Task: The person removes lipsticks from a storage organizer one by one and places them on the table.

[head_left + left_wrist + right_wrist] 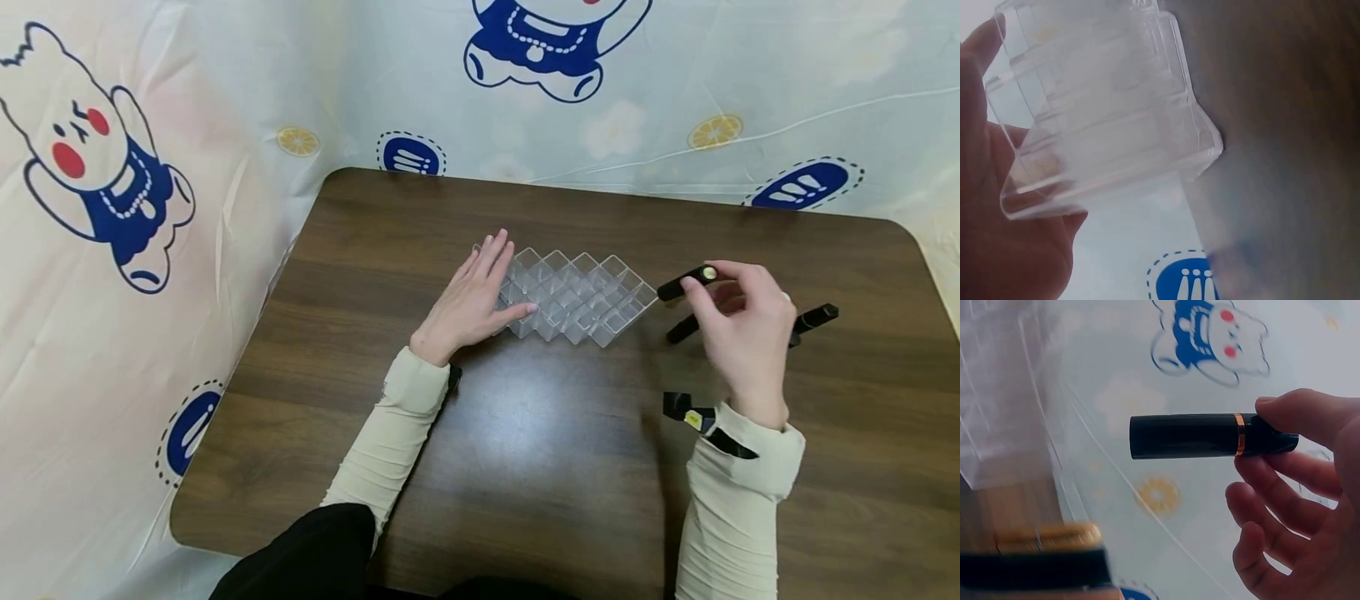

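A clear plastic lipstick organizer (pixel 577 292) with several slanted compartments lies at mid-table. My left hand (pixel 476 300) rests against its left end, fingers straight and thumb spread along the near side. In the left wrist view the organizer (pixel 1110 125) stands in front of the palm and hides part of the fingers. Just off the organizer's right end, my right hand (pixel 750 321) pinches a black lipstick tube (pixel 1185 435) with a thin gold band, between thumb and fingertips. The tube is held nearly level, above the table.
Beneath the right hand lies another black tube (pixel 681 330), partly hidden. A further black tube (pixel 816 317) lies to the hand's right. A blurred black and gold tube (pixel 1035 569) shows low in the right wrist view. Printed curtains (pixel 360 75) border the wooden table (pixel 525 450).
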{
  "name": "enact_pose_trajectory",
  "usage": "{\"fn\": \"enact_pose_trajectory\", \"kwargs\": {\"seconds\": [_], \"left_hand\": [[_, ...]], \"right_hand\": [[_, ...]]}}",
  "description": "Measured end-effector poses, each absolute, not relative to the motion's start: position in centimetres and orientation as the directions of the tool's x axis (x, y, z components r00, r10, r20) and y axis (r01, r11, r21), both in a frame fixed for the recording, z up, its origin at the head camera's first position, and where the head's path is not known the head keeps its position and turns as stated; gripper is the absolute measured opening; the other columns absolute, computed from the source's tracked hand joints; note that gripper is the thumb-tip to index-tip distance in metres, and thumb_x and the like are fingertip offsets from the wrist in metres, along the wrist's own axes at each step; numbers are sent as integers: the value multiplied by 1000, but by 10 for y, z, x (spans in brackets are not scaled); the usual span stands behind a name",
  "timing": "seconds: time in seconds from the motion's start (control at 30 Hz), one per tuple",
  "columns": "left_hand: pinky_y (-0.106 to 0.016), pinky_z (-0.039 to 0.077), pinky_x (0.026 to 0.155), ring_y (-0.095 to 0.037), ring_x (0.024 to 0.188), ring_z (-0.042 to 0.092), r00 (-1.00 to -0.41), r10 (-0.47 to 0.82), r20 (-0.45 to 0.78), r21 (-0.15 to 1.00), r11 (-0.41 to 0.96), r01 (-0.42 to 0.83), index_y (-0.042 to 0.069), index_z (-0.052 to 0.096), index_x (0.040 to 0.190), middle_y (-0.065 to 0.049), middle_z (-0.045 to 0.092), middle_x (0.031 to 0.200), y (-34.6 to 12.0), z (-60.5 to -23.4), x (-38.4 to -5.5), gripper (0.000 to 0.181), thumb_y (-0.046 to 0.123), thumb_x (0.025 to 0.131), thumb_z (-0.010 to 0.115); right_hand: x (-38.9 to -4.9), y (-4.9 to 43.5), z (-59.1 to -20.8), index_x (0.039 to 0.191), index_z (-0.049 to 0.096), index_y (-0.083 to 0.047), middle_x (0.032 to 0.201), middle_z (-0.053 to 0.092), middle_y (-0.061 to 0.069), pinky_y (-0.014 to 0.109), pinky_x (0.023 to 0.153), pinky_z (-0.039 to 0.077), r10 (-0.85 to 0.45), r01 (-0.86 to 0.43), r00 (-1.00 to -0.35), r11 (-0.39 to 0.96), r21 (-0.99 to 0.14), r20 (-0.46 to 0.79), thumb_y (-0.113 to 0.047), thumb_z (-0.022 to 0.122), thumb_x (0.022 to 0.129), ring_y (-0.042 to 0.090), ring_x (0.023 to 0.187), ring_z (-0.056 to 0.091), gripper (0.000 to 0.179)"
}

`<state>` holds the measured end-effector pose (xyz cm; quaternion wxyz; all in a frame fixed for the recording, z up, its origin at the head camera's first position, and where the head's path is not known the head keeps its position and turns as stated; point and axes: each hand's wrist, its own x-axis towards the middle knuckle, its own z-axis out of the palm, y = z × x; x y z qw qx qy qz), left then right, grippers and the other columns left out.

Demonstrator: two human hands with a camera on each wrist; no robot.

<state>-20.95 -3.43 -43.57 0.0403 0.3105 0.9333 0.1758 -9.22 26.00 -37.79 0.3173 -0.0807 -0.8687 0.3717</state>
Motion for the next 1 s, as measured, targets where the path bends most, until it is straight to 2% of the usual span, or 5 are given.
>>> {"fn": "enact_pose_trajectory", "kwargs": {"seconds": [0.1,0.2,0.47,0.9,1.0], "left_hand": [[-34,3,123,-21,152,1,-802,596,24,327,754,570,7,11,155,-4,-4,164,-32,-436,-209,96,70,91,42],[-34,2,123,-22,152,2,-804,595,20,302,763,572,6,12,155,-5,-2,164,-31,-437,-209,95,70,91,41],[-34,0,123,-19,152,-2,-807,591,-4,257,780,570,6,16,155,-4,-1,164,-30,-439,-209,92,71,92,36],[-35,-2,123,-19,152,-3,-800,598,-38,229,785,576,10,12,156,-3,0,164,-27,-438,-210,90,72,93,30],[-35,-2,123,-19,152,-3,-801,597,-42,234,786,573,10,12,156,-4,0,164,-28,-437,-209,91,72,93,29]], "right_hand": [[-86,273,-376,106,71,-3,88,57,-22,6,67,39,444,-52,-758,689,-723,478,-18,75,84,-13,71,50,28],[-79,285,-373,107,72,-4,87,55,-30,8,67,40,515,3,-732,657,-754,446,-21,75,83,-12,71,51,29],[-67,308,-373,107,74,-15,83,56,-30,10,67,39,635,100,-667,593,-799,389,-24,73,84,-13,69,52,24],[-46,341,-380,109,73,-21,87,54,-33,10,69,38,746,233,-571,547,-804,342,-26,72,85,-15,70,50,25],[-43,345,-381,109,72,-22,88,55,-31,10,70,38,761,226,-553,528,-818,338,-24,71,85,-15,70,50,24]]}}
